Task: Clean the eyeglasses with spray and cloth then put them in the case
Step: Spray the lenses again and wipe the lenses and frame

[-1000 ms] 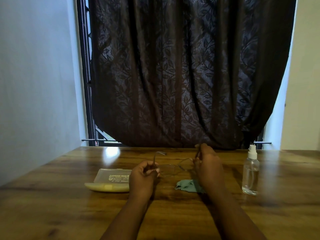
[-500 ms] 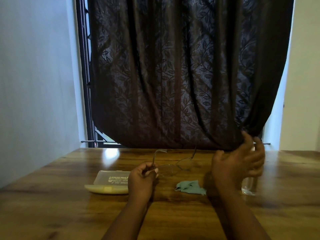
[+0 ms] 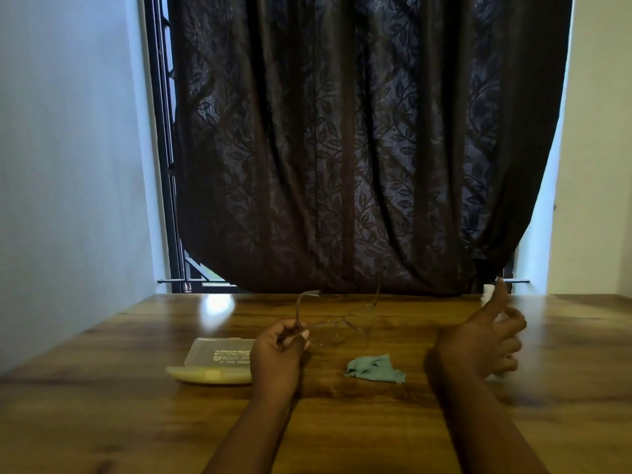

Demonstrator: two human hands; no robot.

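Left hand (image 3: 278, 350): pinches the eyeglasses (image 3: 337, 323) by one corner, just above the table (image 3: 102, 405), left of the cloth (image 3: 375, 369); frame's long axis runs left-right, temples pointing up and away. Cloth: crumpled, flat on the table. Case (image 3: 213, 360): open, far left of the cloth. Right hand (image 3: 485, 340): fingers curling around the spray bottle (image 3: 487, 291), right of the cloth; whether they have closed on it cannot be told. Risks: one-corner hold may let the frame swing or slip; a hasty grab could topple the bottle.
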